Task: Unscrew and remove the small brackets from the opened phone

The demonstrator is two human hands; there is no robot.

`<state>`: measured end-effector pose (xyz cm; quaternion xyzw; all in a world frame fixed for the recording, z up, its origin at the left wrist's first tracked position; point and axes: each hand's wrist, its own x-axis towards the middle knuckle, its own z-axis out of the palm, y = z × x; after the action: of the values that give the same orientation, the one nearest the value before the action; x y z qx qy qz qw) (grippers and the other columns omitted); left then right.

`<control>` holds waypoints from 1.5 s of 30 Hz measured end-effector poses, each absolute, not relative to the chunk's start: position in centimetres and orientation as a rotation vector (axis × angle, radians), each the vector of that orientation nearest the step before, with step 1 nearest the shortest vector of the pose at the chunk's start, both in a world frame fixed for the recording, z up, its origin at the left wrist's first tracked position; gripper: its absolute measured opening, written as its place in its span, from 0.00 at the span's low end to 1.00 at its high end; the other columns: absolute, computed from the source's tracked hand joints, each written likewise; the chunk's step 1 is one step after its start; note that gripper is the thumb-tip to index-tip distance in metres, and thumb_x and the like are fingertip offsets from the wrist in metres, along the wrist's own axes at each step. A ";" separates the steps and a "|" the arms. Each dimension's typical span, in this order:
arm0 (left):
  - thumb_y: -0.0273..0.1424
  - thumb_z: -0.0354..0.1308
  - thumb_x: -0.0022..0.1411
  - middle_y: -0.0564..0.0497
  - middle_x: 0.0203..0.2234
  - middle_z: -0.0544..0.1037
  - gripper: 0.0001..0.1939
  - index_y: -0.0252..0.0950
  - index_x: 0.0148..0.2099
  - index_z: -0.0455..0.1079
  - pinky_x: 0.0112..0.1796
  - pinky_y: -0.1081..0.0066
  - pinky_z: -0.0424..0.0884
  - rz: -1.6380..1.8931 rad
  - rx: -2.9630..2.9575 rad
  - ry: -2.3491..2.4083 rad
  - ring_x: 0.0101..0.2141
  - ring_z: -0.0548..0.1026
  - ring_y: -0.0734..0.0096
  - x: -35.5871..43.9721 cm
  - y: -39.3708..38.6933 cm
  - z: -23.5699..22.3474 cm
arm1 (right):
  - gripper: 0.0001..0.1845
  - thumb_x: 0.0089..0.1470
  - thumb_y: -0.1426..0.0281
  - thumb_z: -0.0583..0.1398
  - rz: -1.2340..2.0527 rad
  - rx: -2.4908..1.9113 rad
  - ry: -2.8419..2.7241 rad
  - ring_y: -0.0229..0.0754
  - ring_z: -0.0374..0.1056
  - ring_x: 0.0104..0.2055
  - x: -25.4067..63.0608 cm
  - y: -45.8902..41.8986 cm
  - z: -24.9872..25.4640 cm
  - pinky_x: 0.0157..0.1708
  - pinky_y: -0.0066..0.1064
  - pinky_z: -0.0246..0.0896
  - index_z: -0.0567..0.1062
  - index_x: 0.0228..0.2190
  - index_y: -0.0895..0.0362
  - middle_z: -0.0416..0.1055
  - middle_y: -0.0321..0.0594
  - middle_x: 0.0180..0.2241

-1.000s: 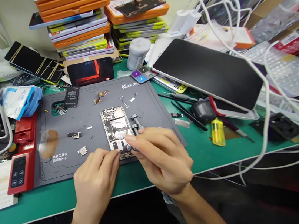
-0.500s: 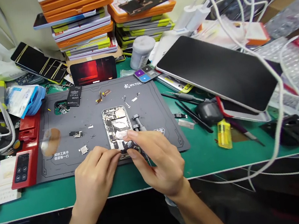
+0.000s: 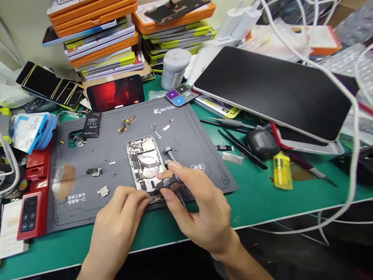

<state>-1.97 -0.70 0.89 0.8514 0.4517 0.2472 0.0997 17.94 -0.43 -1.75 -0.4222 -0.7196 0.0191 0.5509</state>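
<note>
So there's a gutted phone [image 3: 144, 158] lying face-up a bit below the middle of the frame, guts showing, on a grey mat [image 3: 186, 135]. The right hand [image 3: 199, 201] has a slim dark tool [image 3: 167, 182] gripped between thumb and fingers, slanting down toward the phone's bottom end. Whether the tip is actually touching, can't tell. The left hand [image 3: 116, 223] is at the phone's lower left corner, fingertips bunched together; can't tell if they're pinching anything or just steadying the thing.

Just right of the phone there's a grey T-headed piece [image 3: 168, 152], partly behind the right hand's fingers. Off to the left on the mat: a little camera-looking part [image 3: 94, 172] and a bent metal bit [image 3: 103, 191], with a black battery [image 3: 92, 125] near the mat's top edge.

The rest is pretty messy lol. Red gadget with buttons [image 3: 31, 214] at lower left, another phone [image 3: 115, 93] propped up with a red picture on it at upper center, stacked boxes [image 3: 94, 15] behind that, and a big black-screened tablet [image 3: 270, 92] leaning across the right side.
</note>
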 end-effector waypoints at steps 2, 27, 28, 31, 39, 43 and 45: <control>0.32 0.49 0.84 0.54 0.40 0.77 0.07 0.41 0.51 0.68 0.38 0.75 0.74 0.826 2.219 1.385 0.38 0.78 0.75 -2.0 -0.8 0.7 | 0.41 0.64 0.83 0.65 0.044 -1.000 -1.703 0.45 0.82 0.49 17.9 -0.5 -1.7 0.43 0.38 0.85 0.62 0.73 0.57 0.85 0.48 0.51; 0.41 0.46 0.85 0.55 0.26 0.72 0.21 0.40 0.37 0.64 0.27 0.71 0.63 1.071 1.493 1.286 0.25 0.67 0.75 -1.4 -2.9 -0.3 | 0.40 0.62 0.82 0.65 0.327 -0.886 -1.317 0.42 0.82 0.36 18.0 -1.5 -2.4 0.22 0.28 0.77 0.66 0.71 0.49 0.83 0.42 0.45; 0.41 0.45 0.86 0.55 0.28 0.73 0.20 0.41 0.39 0.64 0.28 0.71 0.64 1.090 1.473 1.262 0.26 0.68 0.75 -1.4 -2.9 -0.4 | 0.40 0.62 0.82 0.65 0.325 -0.896 -1.311 0.41 0.82 0.37 17.9 -1.5 -2.4 0.22 0.28 0.77 0.66 0.71 0.50 0.83 0.42 0.45; 0.40 0.46 0.86 0.55 0.32 0.75 0.16 0.41 0.43 0.65 0.30 0.72 0.67 1.085 1.473 1.210 0.28 0.70 0.76 -1.4 -2.8 -0.6 | 0.39 0.63 0.82 0.65 0.327 -0.896 -1.293 0.42 0.82 0.37 17.9 -1.5 -2.4 0.22 0.28 0.77 0.67 0.70 0.51 0.83 0.42 0.45; 0.38 0.66 0.75 0.52 0.32 0.82 0.12 0.39 0.38 0.78 0.30 0.74 0.73 1.058 1.655 1.324 0.30 0.78 0.73 -1.4 -2.5 0.4 | 0.32 0.68 0.78 0.62 0.499 -0.887 -1.235 0.35 0.74 0.24 17.9 -1.7 -1.2 0.19 0.25 0.75 0.68 0.69 0.48 0.83 0.39 0.42; 0.31 0.68 0.73 0.53 0.36 0.88 0.05 0.43 0.41 0.85 0.30 0.74 0.78 1.013 1.720 1.267 0.30 0.82 0.73 -1.3 -2.6 0.9 | 0.29 0.72 0.75 0.59 0.664 -0.895 -1.183 0.34 0.75 0.25 18.1 -1.7 -0.8 0.23 0.27 0.81 0.66 0.69 0.46 0.82 0.38 0.44; 0.30 0.68 0.74 0.54 0.37 0.89 0.06 0.44 0.43 0.86 0.30 0.74 0.80 1.003 1.747 1.255 0.28 0.82 0.74 -1.3 -2.5 1.0 | 0.29 0.72 0.75 0.59 0.707 -0.910 -1.176 0.36 0.78 0.29 18.3 -1.7 -0.8 0.26 0.28 0.83 0.65 0.70 0.45 0.81 0.38 0.44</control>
<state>-1.27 -2.53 0.99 0.6824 0.4903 0.3919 0.3746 18.31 -1.66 -0.80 -0.4051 -0.5239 0.3149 0.6798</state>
